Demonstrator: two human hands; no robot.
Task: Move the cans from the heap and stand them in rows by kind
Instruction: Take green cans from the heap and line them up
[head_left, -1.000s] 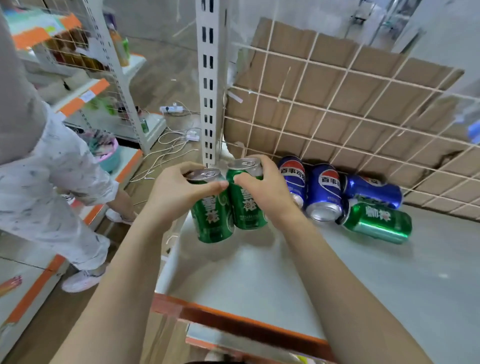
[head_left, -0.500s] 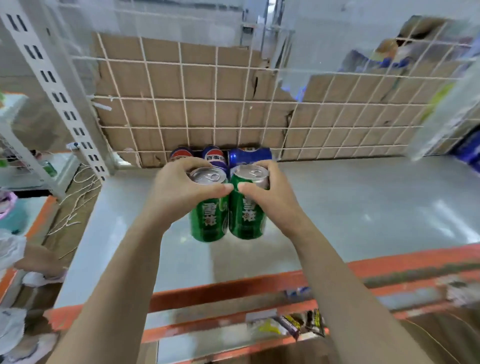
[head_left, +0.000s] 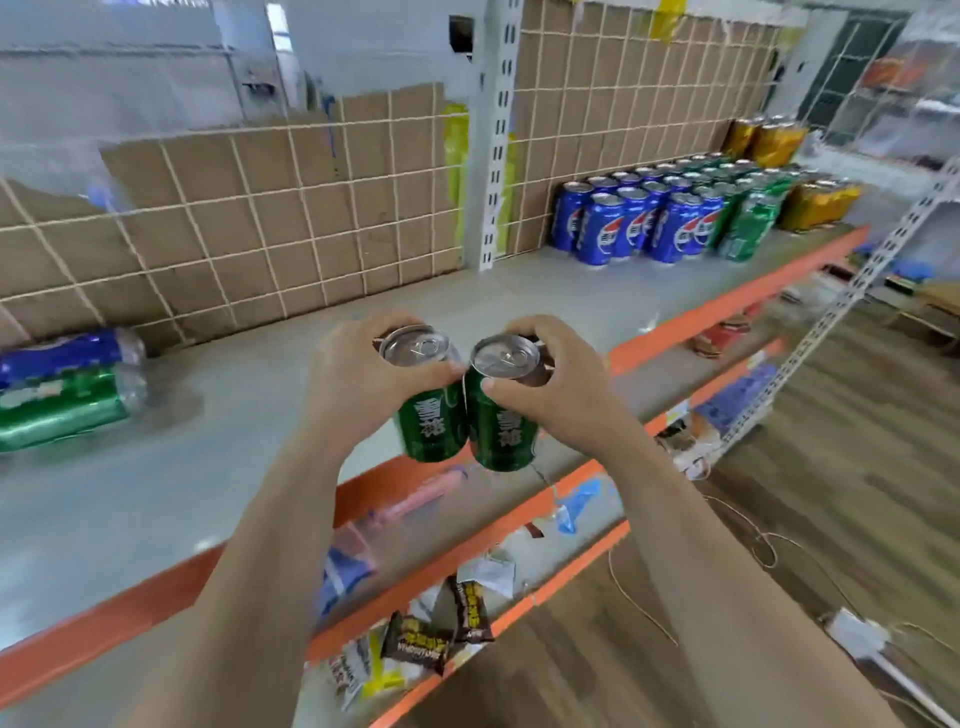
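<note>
Left hand (head_left: 358, 384) grips left green can (head_left: 431, 421), right hand (head_left: 556, 395) grips right green can (head_left: 501, 426) — cans touching, held over the shelf edge (head_left: 374, 483). Green row (head_left: 748, 218) stands far right of the grip. Risk: cans knock, slip off the edge — or topple the row.

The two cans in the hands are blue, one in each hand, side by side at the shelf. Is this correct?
Not correct: the cans are green, not blue. In the head view the left hand grips the left green can and the right hand grips the right green can, side by side at the shelf.
</note>
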